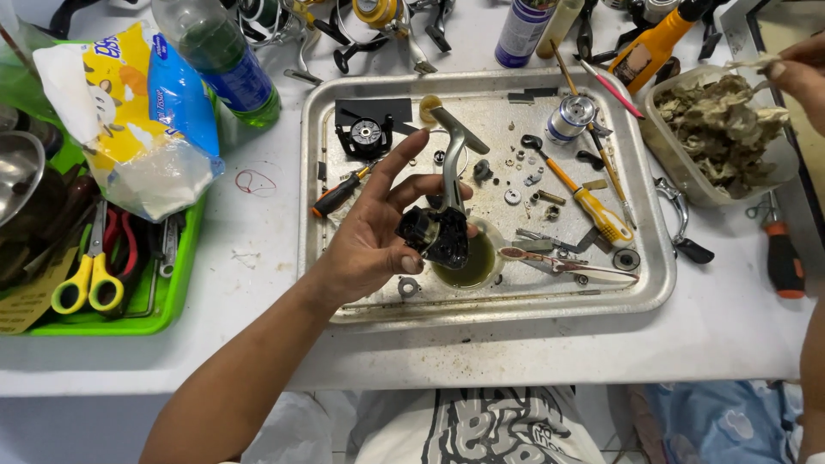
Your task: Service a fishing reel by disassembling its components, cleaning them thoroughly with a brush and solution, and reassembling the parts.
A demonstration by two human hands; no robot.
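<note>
My left hand [374,232] is raised over the metal tray [481,305], palm up, and grips a black fishing reel body [436,234] with a grey stem [455,159] sticking up from it. A small round dish of greenish liquid [474,265] sits right under the reel body. My right hand [797,70] is at the far right edge, pinching a scrap of dirty rag [746,62] above a clear tub of used rags [718,129].
The tray holds a yellow-handled screwdriver [593,206], an orange-and-black screwdriver [337,196], a silver spool [571,117], tweezers [567,265], a black part [365,135] and several small washers. A green bin with yellow scissors [90,279], a tissue pack [142,112], bottles and other reels surround it.
</note>
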